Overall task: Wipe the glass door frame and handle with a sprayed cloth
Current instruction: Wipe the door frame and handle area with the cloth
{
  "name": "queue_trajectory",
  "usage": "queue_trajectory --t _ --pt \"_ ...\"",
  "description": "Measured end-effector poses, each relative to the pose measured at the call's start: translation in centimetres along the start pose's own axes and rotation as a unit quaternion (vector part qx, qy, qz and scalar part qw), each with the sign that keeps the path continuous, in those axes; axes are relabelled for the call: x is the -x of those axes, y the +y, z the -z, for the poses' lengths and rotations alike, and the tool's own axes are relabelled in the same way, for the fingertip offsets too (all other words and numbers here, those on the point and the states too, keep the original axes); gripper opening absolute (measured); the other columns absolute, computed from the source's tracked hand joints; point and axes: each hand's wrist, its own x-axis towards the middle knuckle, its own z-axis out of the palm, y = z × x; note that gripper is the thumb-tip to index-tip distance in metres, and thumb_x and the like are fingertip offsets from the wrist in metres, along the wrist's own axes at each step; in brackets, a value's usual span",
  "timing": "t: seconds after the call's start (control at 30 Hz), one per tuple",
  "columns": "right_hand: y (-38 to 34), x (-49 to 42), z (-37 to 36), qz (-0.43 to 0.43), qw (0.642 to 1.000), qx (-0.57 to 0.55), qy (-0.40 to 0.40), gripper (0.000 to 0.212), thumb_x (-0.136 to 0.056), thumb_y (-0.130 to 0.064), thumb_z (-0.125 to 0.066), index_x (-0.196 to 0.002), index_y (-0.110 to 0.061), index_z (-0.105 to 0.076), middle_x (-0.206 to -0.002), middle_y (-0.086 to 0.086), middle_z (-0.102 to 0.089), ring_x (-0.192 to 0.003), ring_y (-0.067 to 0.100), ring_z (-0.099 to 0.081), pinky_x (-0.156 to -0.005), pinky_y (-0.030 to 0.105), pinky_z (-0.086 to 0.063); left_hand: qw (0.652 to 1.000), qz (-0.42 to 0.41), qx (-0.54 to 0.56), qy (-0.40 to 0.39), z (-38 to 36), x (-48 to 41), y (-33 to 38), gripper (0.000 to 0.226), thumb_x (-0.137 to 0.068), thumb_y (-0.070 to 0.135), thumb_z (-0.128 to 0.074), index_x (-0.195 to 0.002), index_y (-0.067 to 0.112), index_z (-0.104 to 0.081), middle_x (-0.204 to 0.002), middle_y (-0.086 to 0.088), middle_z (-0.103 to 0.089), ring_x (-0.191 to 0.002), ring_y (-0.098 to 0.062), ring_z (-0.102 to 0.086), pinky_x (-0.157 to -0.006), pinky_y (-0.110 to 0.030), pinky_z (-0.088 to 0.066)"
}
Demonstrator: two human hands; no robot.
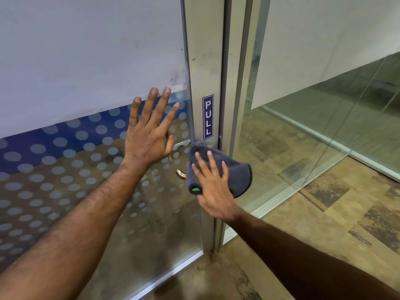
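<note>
A glass door with a silver metal frame (204,61) fills the left and centre. My right hand (213,189) presses a dark grey cloth (237,172) flat against the frame just below a blue "PULL" sticker (208,116). The cloth covers most of the handle; only a brass-coloured curved end of the handle (180,174) shows to its left. My left hand (150,132) lies flat on the glass with fingers spread, left of the frame and above the handle.
The glass panel (65,169) carries frosted dots and a white film above. To the right stands a fixed glass partition (303,137) with its own metal post (240,83). Patterned brown flooring (324,234) lies at lower right.
</note>
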Motion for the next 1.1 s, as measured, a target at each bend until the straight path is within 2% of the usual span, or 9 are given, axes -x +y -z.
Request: queue_trajectory --t 0.13,0.27,0.4,0.5,0.6,0.67,0.83,1.0,1.1 --pt "1.4 0.6 0.0 0.041 0.998 0.045 0.011 0.075 -0.085 -0.035 -0.049 -0.154 -0.022 -0.025 -0.167 0.001 0.004 -0.151 0.024 0.016 -0.119 0.056 0.013 1.0 -0.003 0.003 -0.01 0.2 -0.1 -0.1 0.076 -0.087 0.034 -0.047 -0.158 0.02 -0.025 -0.167 -0.014 -0.013 -0.153 -0.036 -0.011 -0.121 -0.048 0.012" --pt "2.6 -1.4 1.7 -0.058 0.995 -0.082 -0.006 0.07 -0.092 -0.054 -0.047 -0.153 -0.026 -0.029 -0.167 0.005 0.005 -0.152 0.031 0.009 -0.123 0.054 -0.008 1.0 -0.004 0.004 -0.012 0.3 -0.1 -0.1 0.076 -0.086 0.034 -0.049 -0.158 0.019 -0.026 -0.167 -0.014 -0.013 -0.153 -0.037 -0.011 -0.121 -0.048 0.012" --pt "1.7 -1.6 2.0 -0.058 0.99 -0.118 -0.041 0.103 -0.072 -0.09 -0.032 -0.155 -0.029 -0.023 -0.165 0.006 0.011 -0.151 0.033 0.01 -0.119 0.056 -0.009 1.0 -0.007 0.004 -0.007 0.3 -0.1 -0.2 0.076 -0.086 0.034 -0.049 -0.157 0.019 -0.027 -0.167 -0.014 -0.014 -0.153 -0.036 -0.011 -0.121 -0.048 0.011" --pt "2.1 -0.3 1.3 -0.01 0.988 -0.152 -0.001 0.085 -0.082 -0.081 -0.03 -0.151 -0.031 -0.033 -0.166 0.005 -0.002 -0.152 0.031 0.002 -0.119 0.057 -0.012 1.0 -0.008 0.005 -0.005 0.2 0.0 -0.1 0.075 -0.087 0.034 -0.05 -0.157 0.019 -0.027 -0.167 -0.014 -0.014 -0.153 -0.036 -0.012 -0.121 -0.048 0.011" --pt "3.3 -0.5 1.3 -0.03 0.991 -0.123 0.041 0.06 -0.095 -0.06 -0.036 -0.147 -0.029 -0.043 -0.164 0.004 -0.017 -0.149 0.029 -0.016 -0.115 0.057 -0.028 1.0 -0.006 0.007 -0.008 0.1 -0.1 -0.2 0.075 -0.088 0.035 -0.049 -0.157 0.019 -0.026 -0.167 -0.014 -0.014 -0.153 -0.036 -0.012 -0.12 -0.048 0.013" --pt "3.5 -1.3 1.3 -0.059 0.991 -0.115 0.034 0.059 -0.095 -0.06 -0.04 -0.147 -0.031 -0.04 -0.164 0.005 -0.014 -0.148 0.031 -0.019 -0.114 0.056 -0.031 1.0 -0.006 0.004 -0.011 0.1 -0.1 -0.1 0.075 -0.088 0.036 -0.048 -0.158 0.019 -0.026 -0.167 -0.014 -0.014 -0.153 -0.036 -0.011 -0.12 -0.048 0.013" --pt "0.4 -1.5 0.0 -0.117 0.986 -0.114 -0.003 0.078 -0.08 -0.084 -0.035 -0.146 -0.041 -0.036 -0.164 -0.004 0.002 -0.147 0.038 -0.007 -0.114 0.056 -0.027 1.0 -0.013 0.002 -0.007 0.2 0.1 -0.2 0.075 -0.086 0.032 -0.049 -0.157 0.019 -0.029 -0.167 -0.014 -0.014 -0.153 -0.036 -0.011 -0.121 -0.049 0.01" --pt "0.2 -0.3 0.0 -0.061 0.998 0.008 0.019 0.069 -0.087 -0.072 -0.043 -0.145 -0.034 -0.04 -0.163 0.006 -0.018 -0.141 0.044 -0.022 -0.106 0.057 -0.041 1.0 -0.011 0.003 0.005 0.0 0.1 -0.2 0.074 -0.085 0.031 -0.048 -0.156 0.019 -0.029 -0.167 -0.014 -0.015 -0.153 -0.035 -0.01 -0.122 -0.049 0.009" --pt "-0.3 -0.3 -0.2 -0.044 0.998 0.045 0.03 0.065 -0.091 -0.06 -0.05 -0.146 -0.029 -0.042 -0.163 0.006 -0.021 -0.141 0.044 -0.027 -0.107 0.058 -0.037 1.0 -0.011 0.004 0.007 0.1 0.2 -0.2 0.074 -0.085 0.031 -0.048 -0.156 0.019 -0.03 -0.166 -0.014 -0.015 -0.153 -0.035 -0.011 -0.122 -0.049 0.01"
